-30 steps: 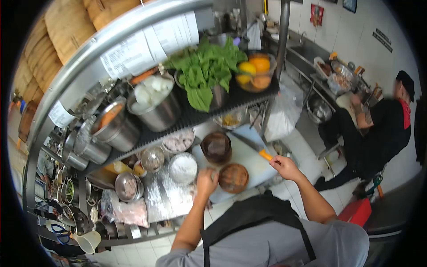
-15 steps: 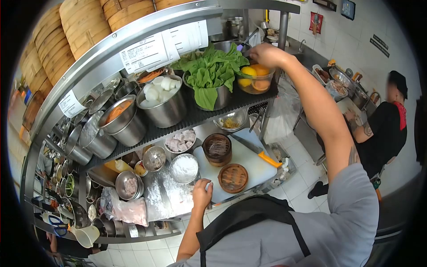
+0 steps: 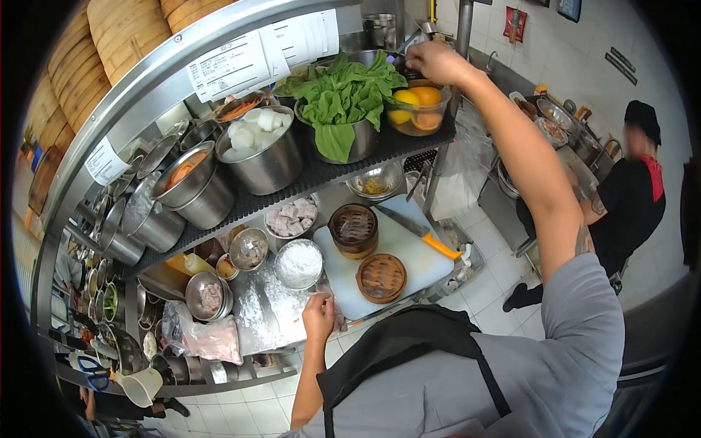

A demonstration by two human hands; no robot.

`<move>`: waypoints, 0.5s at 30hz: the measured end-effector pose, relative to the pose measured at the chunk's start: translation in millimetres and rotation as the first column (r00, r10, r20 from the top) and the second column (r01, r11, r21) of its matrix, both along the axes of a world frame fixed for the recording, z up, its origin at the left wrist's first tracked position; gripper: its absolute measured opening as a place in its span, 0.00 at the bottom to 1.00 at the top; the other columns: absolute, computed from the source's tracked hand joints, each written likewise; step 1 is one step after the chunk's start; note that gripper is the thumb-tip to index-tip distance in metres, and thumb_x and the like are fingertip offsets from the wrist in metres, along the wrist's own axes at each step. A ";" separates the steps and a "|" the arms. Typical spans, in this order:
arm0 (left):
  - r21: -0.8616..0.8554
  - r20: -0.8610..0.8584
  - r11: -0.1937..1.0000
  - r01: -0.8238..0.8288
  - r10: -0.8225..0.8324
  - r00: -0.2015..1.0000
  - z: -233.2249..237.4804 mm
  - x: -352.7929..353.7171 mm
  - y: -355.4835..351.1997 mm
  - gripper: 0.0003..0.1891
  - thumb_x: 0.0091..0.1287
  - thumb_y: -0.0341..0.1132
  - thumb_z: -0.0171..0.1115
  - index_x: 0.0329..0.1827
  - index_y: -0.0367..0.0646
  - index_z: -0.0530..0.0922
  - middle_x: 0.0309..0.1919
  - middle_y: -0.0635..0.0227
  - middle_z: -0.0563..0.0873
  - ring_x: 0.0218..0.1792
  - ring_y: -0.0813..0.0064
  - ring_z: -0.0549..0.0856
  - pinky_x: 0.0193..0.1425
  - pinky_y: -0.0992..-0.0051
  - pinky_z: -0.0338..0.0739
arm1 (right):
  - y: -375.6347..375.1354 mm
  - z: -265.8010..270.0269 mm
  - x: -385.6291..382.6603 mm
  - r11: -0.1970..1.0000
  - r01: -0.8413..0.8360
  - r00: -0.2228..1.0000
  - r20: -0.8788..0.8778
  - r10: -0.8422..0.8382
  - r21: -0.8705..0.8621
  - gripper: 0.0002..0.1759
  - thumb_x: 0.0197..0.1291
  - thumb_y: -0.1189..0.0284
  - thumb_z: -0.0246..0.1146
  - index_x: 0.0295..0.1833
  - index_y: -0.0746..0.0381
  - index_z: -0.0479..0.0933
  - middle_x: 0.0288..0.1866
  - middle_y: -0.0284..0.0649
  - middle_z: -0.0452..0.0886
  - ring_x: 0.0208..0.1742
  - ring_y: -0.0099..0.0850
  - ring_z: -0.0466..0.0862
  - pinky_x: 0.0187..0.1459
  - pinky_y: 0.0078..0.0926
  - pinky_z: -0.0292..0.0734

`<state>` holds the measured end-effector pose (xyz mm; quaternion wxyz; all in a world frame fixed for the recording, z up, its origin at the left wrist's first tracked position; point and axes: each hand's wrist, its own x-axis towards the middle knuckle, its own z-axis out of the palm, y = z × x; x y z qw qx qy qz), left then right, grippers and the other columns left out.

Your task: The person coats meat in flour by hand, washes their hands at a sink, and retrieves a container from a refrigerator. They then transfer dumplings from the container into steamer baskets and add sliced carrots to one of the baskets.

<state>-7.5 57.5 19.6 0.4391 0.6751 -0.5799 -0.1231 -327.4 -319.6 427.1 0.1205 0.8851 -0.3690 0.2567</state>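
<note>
My right hand (image 3: 438,63) reaches over the far right end of the upper shelf, fingers curled down beside a dark thing behind a clear bowl of oranges and lemons (image 3: 418,117). What it grips there I cannot tell. Left of it, leafy greens (image 3: 343,98) heap over a steel pot. Down at the counter's front edge my left hand (image 3: 318,315) is closed, with crinkled clear plastic against its fingers. Close by are a bowl of white powder (image 3: 299,264) and a white cutting board (image 3: 339,299) carrying two small bamboo steamers (image 3: 381,278) and a yellow-handled knife (image 3: 420,232).
Steel pots (image 3: 263,164) line the black shelf above the counter, under paper slips (image 3: 230,67) and stacked large bamboo steamers (image 3: 131,44). A bag of pale pink food (image 3: 212,339) lies at left. Another person (image 3: 631,197) in black works at a counter on the right.
The whole view has shifted slightly. My left hand has drawn a little left along the counter edge, and clear plastic shows beside it. My right hand stays behind the fruit bowl.
</note>
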 end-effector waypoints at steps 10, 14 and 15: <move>-0.047 -0.394 0.998 0.034 -0.050 0.918 65.2 -22.6 -38.0 0.08 0.69 0.30 0.65 0.46 0.34 0.85 0.38 0.59 0.88 0.41 0.70 0.87 0.51 0.71 0.80 | 136.8 -40.2 -1.8 0.877 -0.437 0.504 0.862 0.054 0.201 0.14 0.75 0.68 0.57 0.51 0.70 0.79 0.42 0.30 0.84 0.44 0.16 0.78 0.49 0.19 0.74; -0.295 -0.753 0.901 0.319 -0.425 0.503 151.7 -55.4 -56.5 0.22 0.75 0.30 0.59 0.69 0.34 0.69 0.56 0.56 0.83 0.51 0.72 0.85 0.58 0.73 0.79 | 184.5 -132.3 41.6 0.689 -0.580 0.554 0.830 -0.058 0.435 0.12 0.75 0.70 0.59 0.52 0.67 0.79 0.42 0.29 0.83 0.44 0.16 0.78 0.48 0.18 0.75; -0.316 -0.809 0.878 0.360 -0.448 0.381 158.6 -60.1 -64.0 0.23 0.75 0.28 0.59 0.70 0.33 0.68 0.59 0.56 0.81 0.51 0.72 0.84 0.56 0.73 0.79 | 193.2 -168.3 56.0 0.617 -0.606 0.550 0.825 -0.131 0.502 0.12 0.75 0.70 0.58 0.53 0.67 0.79 0.42 0.29 0.82 0.43 0.16 0.78 0.47 0.19 0.75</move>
